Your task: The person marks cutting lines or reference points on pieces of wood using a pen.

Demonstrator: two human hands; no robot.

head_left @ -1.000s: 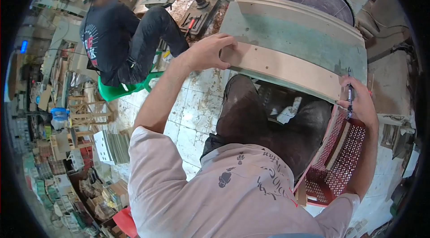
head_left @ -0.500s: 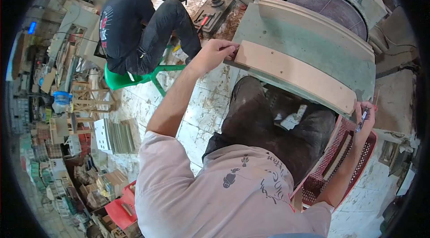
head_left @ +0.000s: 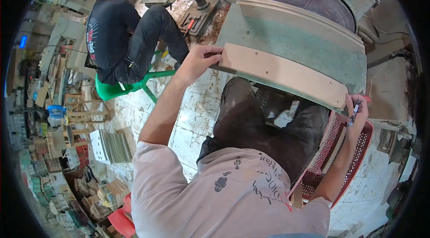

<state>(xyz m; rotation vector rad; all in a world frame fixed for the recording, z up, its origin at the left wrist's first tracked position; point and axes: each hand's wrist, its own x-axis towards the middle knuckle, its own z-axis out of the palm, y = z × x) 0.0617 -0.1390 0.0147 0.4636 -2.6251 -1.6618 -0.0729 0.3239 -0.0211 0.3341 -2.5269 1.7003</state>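
Observation:
A light wooden board (head_left: 286,76) with a curved edge and a few small holes lies flat on the green worktable (head_left: 291,41), along its near edge. My left hand (head_left: 200,62) pinches the board's left end between thumb and fingers. At the opposite end, the fingertips of my right hand (head_left: 358,109) touch the board's corner. That same hand is closed around a pen (head_left: 353,116), which slants down across the palm. Behind the board, a longer curved strip of wood (head_left: 300,16) rests against the round sanding disc (head_left: 309,3).
A red plastic crate (head_left: 365,148) stands by my right forearm. To the left, a person (head_left: 114,27) sits on a green chair (head_left: 112,89) near a drill-press-like stand (head_left: 199,0). Stacked panels (head_left: 112,146) stand on the tiled floor, with clutter along the left.
The whole view has shifted, so the table, board and crate appear a little further left. Both hands stay at the board's ends, and the pen remains in my right hand.

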